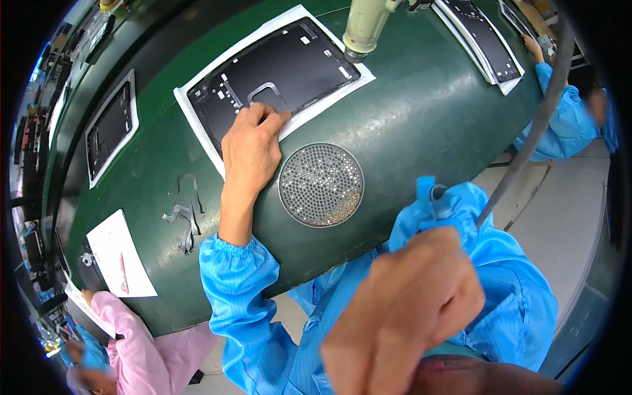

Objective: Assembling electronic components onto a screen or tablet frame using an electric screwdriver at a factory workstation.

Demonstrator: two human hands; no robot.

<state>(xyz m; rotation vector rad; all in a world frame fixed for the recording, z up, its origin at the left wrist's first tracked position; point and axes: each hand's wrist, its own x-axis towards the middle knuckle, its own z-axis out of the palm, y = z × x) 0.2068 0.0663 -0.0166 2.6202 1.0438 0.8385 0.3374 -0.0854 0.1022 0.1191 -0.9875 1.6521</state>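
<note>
A black tablet-like back panel lies on a white sheet on the green table. My left hand rests at its near edge, fingers pinched on a grey frame-shaped strip lying on the panel. The fingertips partly hide that strip's near end. My right hand is raised large and near the camera, its fingers curled closed; whatever they may hold is hidden. Right of my left wrist sits a round dotted screw tray, small screws in its holes and a brassy heap at its lower right.
A pale cylindrical tool hangs over the panel's far right corner. A dark cable slants down at right. Loose grey strips lie left of my forearm. Other panels and a paper with a pen lie left. Co-workers sit either side.
</note>
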